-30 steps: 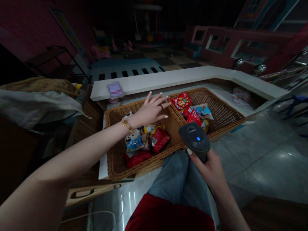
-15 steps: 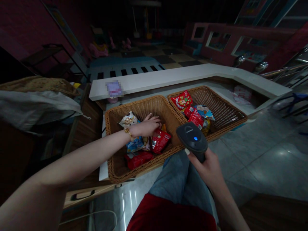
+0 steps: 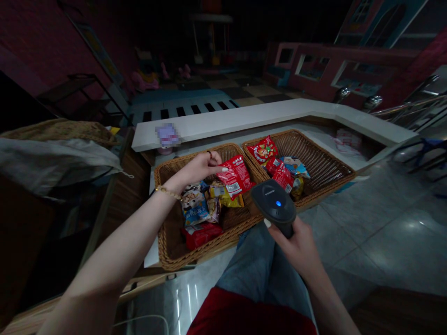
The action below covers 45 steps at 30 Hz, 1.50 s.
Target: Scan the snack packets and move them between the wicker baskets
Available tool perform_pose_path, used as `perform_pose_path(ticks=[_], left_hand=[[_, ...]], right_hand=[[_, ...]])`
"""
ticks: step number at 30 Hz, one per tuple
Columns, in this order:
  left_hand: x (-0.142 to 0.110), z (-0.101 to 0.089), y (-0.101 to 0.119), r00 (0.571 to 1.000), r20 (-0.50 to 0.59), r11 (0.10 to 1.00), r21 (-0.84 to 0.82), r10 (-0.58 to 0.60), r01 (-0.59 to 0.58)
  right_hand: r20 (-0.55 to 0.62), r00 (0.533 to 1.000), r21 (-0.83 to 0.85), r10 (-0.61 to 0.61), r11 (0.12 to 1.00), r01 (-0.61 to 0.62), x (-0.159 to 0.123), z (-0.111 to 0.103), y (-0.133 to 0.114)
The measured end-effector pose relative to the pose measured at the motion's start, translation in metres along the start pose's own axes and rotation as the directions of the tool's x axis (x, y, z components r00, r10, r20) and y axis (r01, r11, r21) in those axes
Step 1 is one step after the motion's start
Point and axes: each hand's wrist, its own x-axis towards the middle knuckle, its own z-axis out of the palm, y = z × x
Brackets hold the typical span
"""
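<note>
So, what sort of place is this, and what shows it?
Probably an indoor children's play area with a white sales counter: black handheld scanner, brown wicker baskets of colourful snack packets, blue-edged piano floor mat.

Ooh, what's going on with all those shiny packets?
Someone's left hand is holding a red packet by its edge at the left basket, where other packets lie. Their right hand grips a dark handheld scanner with a blue light on. The right basket has more packets inside.
</note>
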Motion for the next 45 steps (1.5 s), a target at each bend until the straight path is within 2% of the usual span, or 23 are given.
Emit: perform_pose_path(ticks=[4, 12, 17, 24, 32, 34, 37, 39, 40, 42, 45], left_hand=[[0.0, -0.002, 0.0, 0.98, -0.19, 0.982, -0.19, -0.059, 0.022], [0.002, 0.0, 0.0, 0.957, -0.284, 0.964, -0.266, -0.065, -0.013], [0.004, -0.002, -0.001, 0.953, -0.291, 0.967, -0.253, -0.083, 0.007], [-0.001, 0.0, 0.004, 0.941, -0.334, 0.99, -0.144, -0.053, 0.005], [0.003, 0.002, 0.001, 0.945, -0.316, 0.96, -0.279, -0.084, -0.008], [0.004, 0.0, 0.0, 0.931, -0.362, 0.956, -0.287, -0.044, -0.066], [0.008, -0.006, 0.001, 0.873, -0.488, 0.938, -0.298, 0.007, -0.175], [0.013, -0.008, 0.006, 0.848, -0.53, 0.931, -0.305, 0.009, -0.2], [0.016, -0.007, 0.012, 0.85, -0.527, 0.929, -0.314, 0.003, -0.198], [0.024, -0.002, 0.027, 0.884, -0.468, 0.923, -0.345, -0.01, -0.172], [0.038, 0.015, 0.053, 0.968, -0.249, 0.91, -0.404, -0.012, -0.092]], right_hand=[[0.036, 0.999, 0.016, -0.008, 1.0, 0.008, 0.0, 0.005, -0.006], [0.102, 0.995, 0.01, 0.005, 1.0, -0.006, 0.0, 0.013, -0.014], [0.113, 0.993, -0.001, 0.019, 1.0, -0.019, -0.001, 0.014, -0.015], [0.122, 0.992, -0.003, 0.023, 1.0, -0.022, -0.001, 0.014, -0.015], [0.105, 0.994, 0.016, 0.033, 0.999, -0.035, -0.001, 0.014, -0.016], [0.102, 0.994, 0.023, 0.035, 0.999, -0.038, -0.001, 0.013, -0.016], [0.093, 0.995, 0.027, 0.028, 0.999, -0.031, -0.003, 0.01, -0.014], [0.085, 0.996, 0.022, 0.02, 1.0, -0.022, -0.004, 0.008, -0.012], [0.079, 0.997, 0.018, 0.017, 1.0, -0.019, -0.004, 0.006, -0.011], [0.068, 0.998, 0.012, 0.011, 1.0, -0.012, -0.004, 0.003, -0.009], [0.047, 0.999, -0.004, 0.014, 1.0, -0.013, -0.001, 0.0, -0.007]])
